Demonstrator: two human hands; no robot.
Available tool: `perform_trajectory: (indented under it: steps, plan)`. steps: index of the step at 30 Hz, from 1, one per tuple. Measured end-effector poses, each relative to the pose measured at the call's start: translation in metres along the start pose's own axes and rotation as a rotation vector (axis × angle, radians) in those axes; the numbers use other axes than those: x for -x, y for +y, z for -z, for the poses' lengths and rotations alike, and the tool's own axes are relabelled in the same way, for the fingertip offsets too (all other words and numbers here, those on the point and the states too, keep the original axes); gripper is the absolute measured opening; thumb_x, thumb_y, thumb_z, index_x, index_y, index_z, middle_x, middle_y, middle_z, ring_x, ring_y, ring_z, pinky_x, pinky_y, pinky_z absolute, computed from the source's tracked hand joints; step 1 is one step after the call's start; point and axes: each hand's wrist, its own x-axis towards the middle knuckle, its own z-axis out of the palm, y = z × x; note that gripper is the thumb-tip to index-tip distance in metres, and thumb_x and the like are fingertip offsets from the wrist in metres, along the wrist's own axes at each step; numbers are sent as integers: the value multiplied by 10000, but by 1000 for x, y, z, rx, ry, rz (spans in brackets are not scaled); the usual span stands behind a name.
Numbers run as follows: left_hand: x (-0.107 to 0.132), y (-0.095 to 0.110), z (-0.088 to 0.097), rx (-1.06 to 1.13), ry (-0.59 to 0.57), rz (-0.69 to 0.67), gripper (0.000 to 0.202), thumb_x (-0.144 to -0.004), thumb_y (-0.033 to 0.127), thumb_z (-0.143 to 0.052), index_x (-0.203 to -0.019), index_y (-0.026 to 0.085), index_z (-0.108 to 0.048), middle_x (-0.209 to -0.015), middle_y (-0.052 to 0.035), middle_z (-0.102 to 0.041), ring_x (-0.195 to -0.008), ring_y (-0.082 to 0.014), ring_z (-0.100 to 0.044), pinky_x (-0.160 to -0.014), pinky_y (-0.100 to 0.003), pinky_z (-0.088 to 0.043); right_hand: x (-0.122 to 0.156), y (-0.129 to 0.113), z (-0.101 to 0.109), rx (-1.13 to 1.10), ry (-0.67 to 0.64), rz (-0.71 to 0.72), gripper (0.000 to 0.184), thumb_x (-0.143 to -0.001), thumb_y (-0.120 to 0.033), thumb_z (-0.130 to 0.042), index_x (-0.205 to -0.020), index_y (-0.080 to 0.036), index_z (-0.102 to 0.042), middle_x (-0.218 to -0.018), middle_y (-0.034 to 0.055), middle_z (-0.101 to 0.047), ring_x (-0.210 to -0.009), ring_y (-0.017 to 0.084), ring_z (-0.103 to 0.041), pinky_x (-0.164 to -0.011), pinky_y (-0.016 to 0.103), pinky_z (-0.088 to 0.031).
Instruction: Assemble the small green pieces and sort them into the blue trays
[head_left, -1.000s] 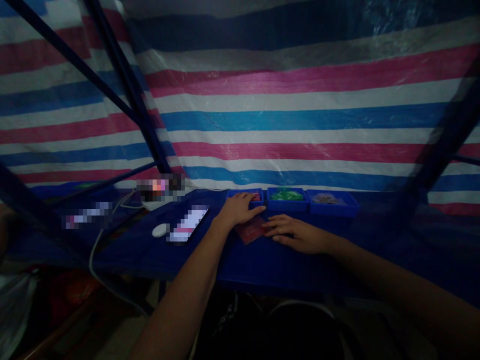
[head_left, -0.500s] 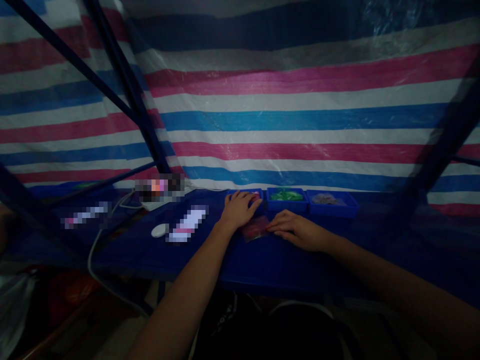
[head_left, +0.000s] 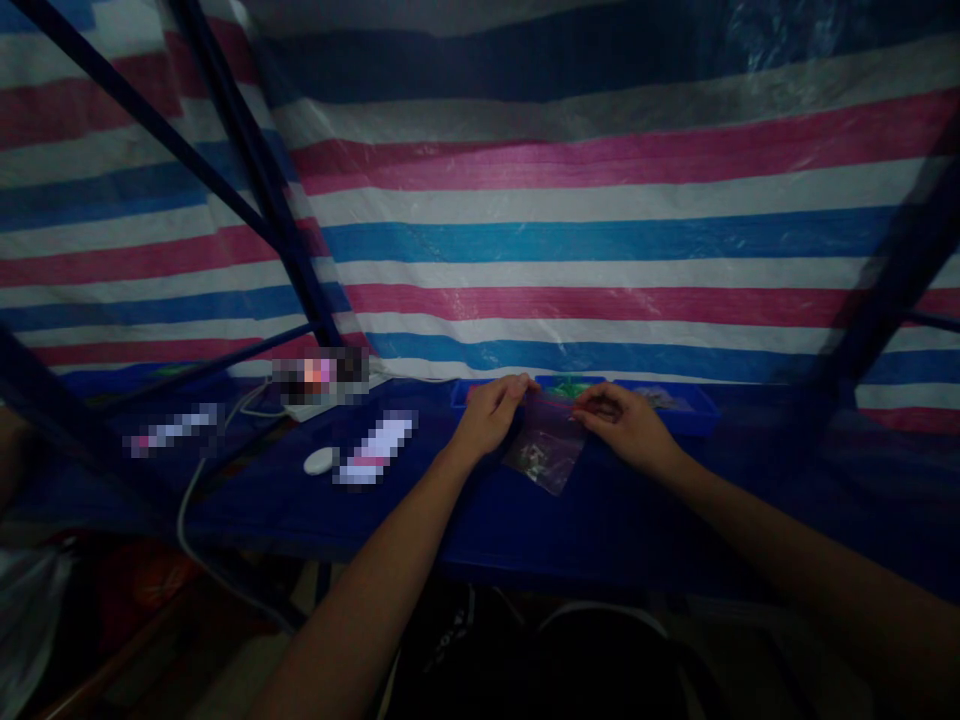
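Nearest, the front edge of the blue counter (head_left: 517, 545) ran above the person's dark clothing (head_left: 600, 655). Over the counter, between both hands, was a clear plastic bag (head_left: 561, 460) containing small pieces (head_left: 534, 460), too dim to identify; contact of its lower end with the surface could not be determined. The left hand (head_left: 499, 408) pinched the bag's upper left corner; the right hand (head_left: 628, 425) pinched the upper right. Leftward, a white rounded object (head_left: 321, 461) sat just beside a phone (head_left: 379, 447). Beyond stood blue trays (head_left: 703, 417), one holding green items (head_left: 571, 386), before striped sheeting (head_left: 600, 240).
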Motion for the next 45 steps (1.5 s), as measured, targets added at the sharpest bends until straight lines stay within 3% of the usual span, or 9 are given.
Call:
perform_trajectory:
  steps: [4, 9, 12, 18, 21, 25, 31, 40, 45]
  plan:
    - [1, -8, -10, 122, -120, 17, 347, -938, 385, -617, -1236, 216, -670, -1161, -73, -744, -1042, -238, -707, -938, -371, -557, -3, 2, 5, -92, 69, -13, 426, -763, -384, -818, -1082, -230, -582, -947, 43, -704, -889, 206, -718, -854, 376, -600]
    - [-2, -10, -7, 212, -97, 40, 393, -956, 207, -375, -1181, 192, -697, -1172, -70, -746, -1125, -228, -691, -1046, -399, -519, 2, -8, 5, -50, -181, -15, 456, -785, -420, -807, -1153, -238, -607, -965, 27, -710, -877, 192, -701, -834, 351, -574]
    - [-2, -6, -4, 241, -43, 59, 422, -959, 219, -335, -1160, 169, -702, -1112, -80, -756, -1064, -233, -706, -993, -391, -542, 7, -16, 4, 110, -361, 16, 310, -892, -498, -689, -1052, -232, -690, -960, 40, -736, -878, 213, -696, -813, 362, -559]
    - [0, -8, -7, 155, -140, -49, 364, -988, 247, -380, -1127, 146, -701, -984, -82, -757, -935, -208, -713, -902, -351, -540, 12, -12, 1, 599, -386, 209, 369, -868, -497, -722, -1135, -243, -705, -1144, 96, -719, -1097, 293, -633, -995, 461, -482]
    - [1, -11, -9, 54, -179, -97, 357, -1006, 250, -386, -1148, 153, -698, -974, -74, -756, -929, -196, -705, -897, -335, -525, 12, -4, 2, 653, -403, 153, 461, -832, -514, -757, -1182, -222, -685, -1183, 112, -702, -1123, 303, -620, -992, 453, -479]
    - [3, -15, -15, -69, -236, -108, 302, -988, 267, -480, -1171, 173, -700, -1072, -74, -759, -973, -198, -702, -889, -320, -521, 9, -1, 3, 604, -424, 108, 356, -853, -416, -746, -1151, -230, -687, -1141, 79, -721, -1069, 272, -653, -962, 421, -488]
    - [7, -14, -23, -182, -451, -99, 302, -876, 191, -629, -1157, 191, -741, -1092, -60, -774, -968, -203, -719, -854, -287, -518, 7, 1, 1, 488, -412, 28, 222, -851, -220, -681, -1072, -224, -698, -1024, 34, -746, -946, 207, -692, -863, 346, -513]
    - [6, -13, -25, -251, -426, -116, 292, -880, 300, -674, -1134, 184, -760, -1052, -68, -783, -926, -218, -713, -838, -303, -494, 8, -1, 0, 444, -334, 22, 234, -787, -103, -596, -987, -208, -658, -837, 5, -717, -740, 165, -688, -703, 291, -534]
    - [7, -15, -28, -106, -383, 11, 319, -916, 422, -648, -1094, 183, -761, -986, -55, -777, -840, -194, -700, -749, -270, -486, 5, 1, 1, 330, -188, 86, 181, -815, -178, -642, -990, -222, -657, -903, 24, -721, -822, 186, -715, -804, 334, -576]
